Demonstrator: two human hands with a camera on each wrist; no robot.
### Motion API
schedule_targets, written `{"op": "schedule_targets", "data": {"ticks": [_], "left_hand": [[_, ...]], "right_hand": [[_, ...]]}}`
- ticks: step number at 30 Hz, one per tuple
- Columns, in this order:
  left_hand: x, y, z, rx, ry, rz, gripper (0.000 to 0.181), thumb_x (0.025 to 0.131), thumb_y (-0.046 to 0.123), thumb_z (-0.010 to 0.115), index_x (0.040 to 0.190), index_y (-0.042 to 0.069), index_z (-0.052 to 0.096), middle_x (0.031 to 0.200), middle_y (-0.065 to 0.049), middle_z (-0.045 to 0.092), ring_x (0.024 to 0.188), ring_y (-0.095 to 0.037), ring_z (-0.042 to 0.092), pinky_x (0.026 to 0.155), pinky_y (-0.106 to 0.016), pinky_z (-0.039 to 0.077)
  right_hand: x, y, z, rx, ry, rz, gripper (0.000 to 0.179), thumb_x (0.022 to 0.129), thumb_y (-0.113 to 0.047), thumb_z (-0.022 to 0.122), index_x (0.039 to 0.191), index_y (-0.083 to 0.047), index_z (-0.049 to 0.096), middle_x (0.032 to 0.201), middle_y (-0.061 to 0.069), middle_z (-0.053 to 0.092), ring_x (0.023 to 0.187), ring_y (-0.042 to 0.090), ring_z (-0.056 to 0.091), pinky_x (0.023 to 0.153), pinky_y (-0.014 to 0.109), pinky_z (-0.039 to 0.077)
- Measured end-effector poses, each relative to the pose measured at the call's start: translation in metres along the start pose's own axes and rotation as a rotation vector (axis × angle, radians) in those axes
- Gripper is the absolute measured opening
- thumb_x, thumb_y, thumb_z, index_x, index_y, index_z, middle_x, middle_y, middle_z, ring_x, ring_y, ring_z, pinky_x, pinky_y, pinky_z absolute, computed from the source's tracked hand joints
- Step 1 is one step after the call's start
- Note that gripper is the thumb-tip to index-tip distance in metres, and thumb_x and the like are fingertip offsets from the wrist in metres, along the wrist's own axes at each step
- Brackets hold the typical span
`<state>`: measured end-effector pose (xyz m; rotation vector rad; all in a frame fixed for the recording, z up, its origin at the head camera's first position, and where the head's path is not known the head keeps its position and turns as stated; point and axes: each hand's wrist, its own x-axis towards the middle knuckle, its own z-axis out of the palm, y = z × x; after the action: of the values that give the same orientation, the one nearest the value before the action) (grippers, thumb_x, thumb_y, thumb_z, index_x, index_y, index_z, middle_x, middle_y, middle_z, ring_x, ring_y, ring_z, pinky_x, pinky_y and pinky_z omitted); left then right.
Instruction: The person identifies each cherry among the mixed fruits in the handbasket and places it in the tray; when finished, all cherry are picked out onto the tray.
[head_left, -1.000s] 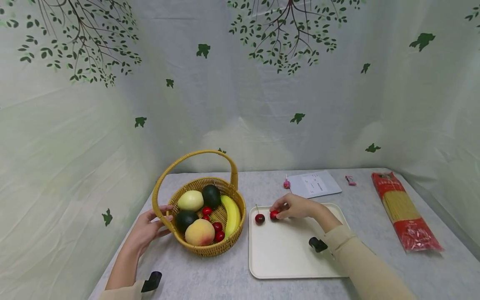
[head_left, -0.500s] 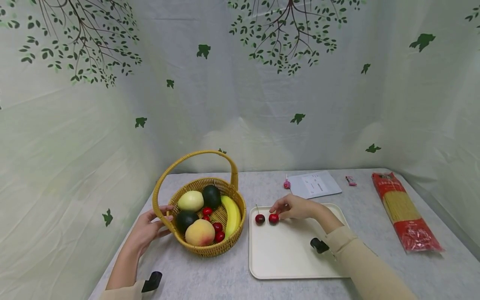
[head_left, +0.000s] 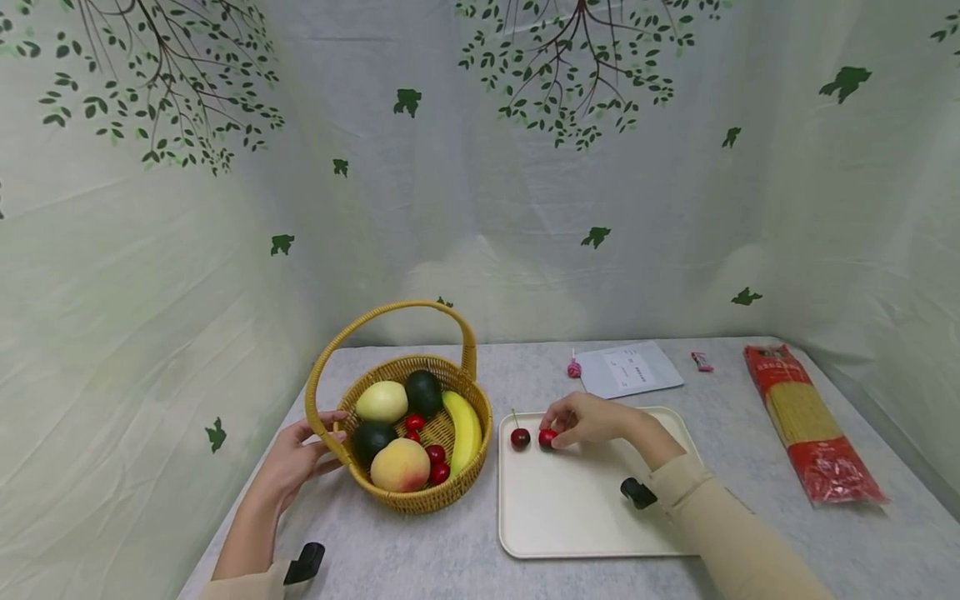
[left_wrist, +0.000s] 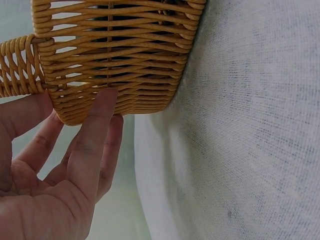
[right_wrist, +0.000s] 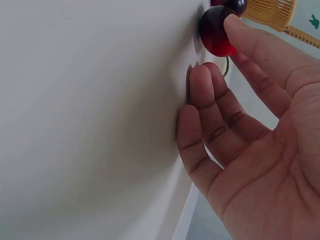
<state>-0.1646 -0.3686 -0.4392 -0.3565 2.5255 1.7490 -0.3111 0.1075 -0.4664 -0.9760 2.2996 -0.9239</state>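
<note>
The left hand (head_left: 295, 456) rests with fingers loosely splayed against the basket (head_left: 431, 502), likely steadying it. Right of a stemmed cherry (head_left: 520, 439), near the far-left corner of the tray (head_left: 566, 508), the right hand (head_left: 591, 417) pinches a red cherry (head_left: 547, 437), presumably for control; the forefinger's contact is partly hidden. Half a second earlier, the thumb leaves this cherry more exposed.

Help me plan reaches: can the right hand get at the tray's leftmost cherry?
Probably yes: the right hand is close, though the second cherry it pinches lies between it and the leftmost cherry.
</note>
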Motion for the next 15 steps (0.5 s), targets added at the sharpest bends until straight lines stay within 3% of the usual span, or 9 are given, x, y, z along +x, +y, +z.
{"op": "schedule_targets", "data": {"ticks": [7,15], "left_hand": [[0.0005,0.0007,-0.0015,-0.014,-0.008,0.013,0.048,0.109,0.017,0.064,0.152,0.001,0.054,0.16,-0.027,0.043,0.117,-0.015,0.068,0.097,-0.041,0.066],[-0.0002,0.0006,-0.0007,-0.018,-0.012,0.011,0.048,0.108,0.017,0.065,0.152,0.001,0.054,0.16,-0.027,0.043,0.117,-0.015,0.068,0.097,-0.042,0.065]], "right_hand": [[-0.0037,-0.0017,-0.0051,-0.041,-0.001,0.002,0.021,0.095,-0.012,0.079,0.116,-0.015,0.078,0.088,-0.001,0.068,0.081,0.012,0.055,0.072,0.024,0.045],[-0.0014,-0.0072,-0.0014,0.001,-0.016,0.03,0.025,0.095,-0.017,0.082,0.119,-0.013,0.077,0.093,0.0,0.07,0.086,0.014,0.059,0.078,0.027,0.05]]}}
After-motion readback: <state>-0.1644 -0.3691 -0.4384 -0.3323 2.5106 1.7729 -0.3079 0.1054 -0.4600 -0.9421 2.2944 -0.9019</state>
